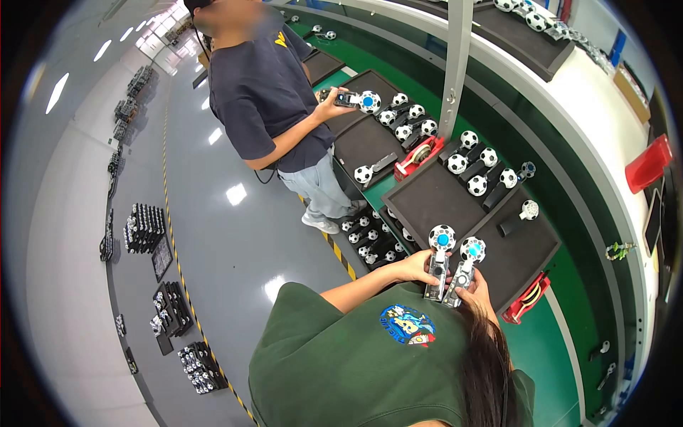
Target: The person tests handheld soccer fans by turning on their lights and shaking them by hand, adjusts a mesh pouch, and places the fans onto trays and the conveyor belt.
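My left hand [417, 268] is closed around the dark, partly see-through body of a soccer-ball-headed handheld device [442, 240], whose ball has a blue disc in its centre. Beside it, my right hand [478, 290] grips a second such device [472, 250], also with a blue disc. Both are held upright, side by side, in front of my green shirt. The near black tray [512, 267] lies just beyond my hands. On it rests one ball-headed device [528, 210] with a black handle.
Another person [267, 85] stands at the left, a similar device [366, 102] in hand. More ball-headed pieces [477, 186] lie in rows on trays. Red tape dispensers [420, 158] sit by the trays. A metal post [457, 71] rises from the bench.
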Demonstrator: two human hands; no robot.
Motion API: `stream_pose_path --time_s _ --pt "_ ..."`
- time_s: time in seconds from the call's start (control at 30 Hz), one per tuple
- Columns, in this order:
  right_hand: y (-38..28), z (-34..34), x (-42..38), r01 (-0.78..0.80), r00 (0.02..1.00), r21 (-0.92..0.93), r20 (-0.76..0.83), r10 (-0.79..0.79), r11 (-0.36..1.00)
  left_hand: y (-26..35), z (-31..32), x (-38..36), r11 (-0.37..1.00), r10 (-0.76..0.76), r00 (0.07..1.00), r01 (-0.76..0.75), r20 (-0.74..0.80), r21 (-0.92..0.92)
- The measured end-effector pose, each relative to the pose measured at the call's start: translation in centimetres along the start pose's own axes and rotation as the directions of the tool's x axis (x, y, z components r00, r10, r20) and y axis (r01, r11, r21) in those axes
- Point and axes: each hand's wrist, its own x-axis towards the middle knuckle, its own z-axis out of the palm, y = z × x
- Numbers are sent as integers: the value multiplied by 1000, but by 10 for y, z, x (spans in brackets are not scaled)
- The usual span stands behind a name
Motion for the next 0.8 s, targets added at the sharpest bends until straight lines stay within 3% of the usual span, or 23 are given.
stream_pose_path --time_s 0.13,0.2,0.23,0.3,0.37,0.4,0.43,0.47,0.5,0.53,0.57,0.6,0.63,0.67,0.73,0.77,0.8 --pt "-16 14 3 51 998 21 35 -52 998 25 -1 0 1000 11 1000 -11 19 -3" --pt "-38 33 6 140 990 41 8 -140 989 54 0 3 992 99 995 -100 24 82" --pt "-54 41 8 145 989 44 -22 -144 989 72 -1 5 958 143 990 -136 -11 252" --pt "-91 49 8 272 958 -49 -78 -276 961 110 1 -2 964 234 971 -224 -58 141" --pt "-135 52 1 430 880 -125 -164 -446 894 154 7 -15 892 428 897 -400 -111 210" --pt "-161 52 -7 531 810 -150 -201 -551 834 178 4 -24 775 593 800 -535 -95 336" --pt "-188 53 -20 621 728 -182 -226 -647 762 202 5 -46 741 636 752 -530 -176 411" --pt "-214 54 -35 712 609 -233 -265 -748 662 227 5 -60 483 838 539 -660 -85 575" --pt "-238 47 -62 778 476 -332 -243 -845 533 247 7 -74 352 933 323 -715 -160 605" --pt "-261 29 -91 820 336 -419 -197 -921 389 261 11 -89 279 946 74 -683 -315 675" --pt "-274 21 -122 879 125 -422 -249 -961 223 273 28 -91 249 839 -157 -741 -521 624" --pt "-265 17 -134 899 -84 -437 -257 -963 38 277 40 -92 193 635 -357 -786 -685 588" --pt "-259 22 -140 882 -285 -448 -261 -923 -146 254 43 -90 321 837 -119 -684 -534 655" --pt "-259 30 -151 885 -279 -442 -257 -925 -144 249 51 -81 319 835 -127 -683 -536 658" --pt "-271 53 -173 494 185 -854 -78 -980 162 244 63 -63 306 831 -153 -676 -534 670" --pt "-274 63 -180 208 432 -960 -83 -898 189 245 67 -61 296 835 -177 -654 -522 696" --pt "-271 69 -179 -71 629 -991 -135 -765 116 253 69 -61 271 845 -207 -628 -493 729"
